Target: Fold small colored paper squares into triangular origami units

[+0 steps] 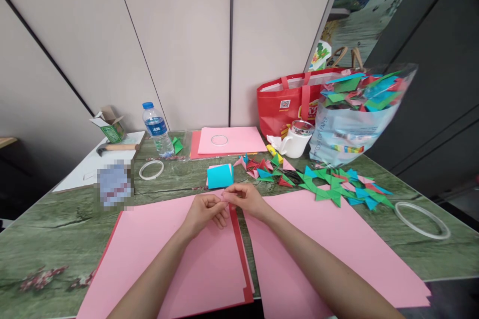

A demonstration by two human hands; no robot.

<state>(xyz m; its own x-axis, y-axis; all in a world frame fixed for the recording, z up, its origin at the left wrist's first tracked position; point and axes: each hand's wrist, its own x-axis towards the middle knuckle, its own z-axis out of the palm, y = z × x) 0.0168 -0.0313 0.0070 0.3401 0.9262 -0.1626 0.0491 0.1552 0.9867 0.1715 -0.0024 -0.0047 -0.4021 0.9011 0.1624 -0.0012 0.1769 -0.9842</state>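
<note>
My left hand [205, 213] and my right hand [245, 198] meet over the table's middle, fingers pinched together on a small pink folded paper piece [225, 196]. Under them lie large pink paper sheets [179, 254], with another pink sheet [329, 239] to the right. Just beyond the hands sits a small stack of blue and pink paper squares [220, 175]. A scatter of folded paper triangles [329, 187] in green, blue, red and pink spreads to the right of it.
A clear bag of folded pieces [355, 109], a white mug [295, 142] and a red tote bag [288, 102] stand at the back right. A water bottle [157, 129], tape rings [151, 169] [422, 219], a small box [108, 124] and a hammer [116, 148] lie around.
</note>
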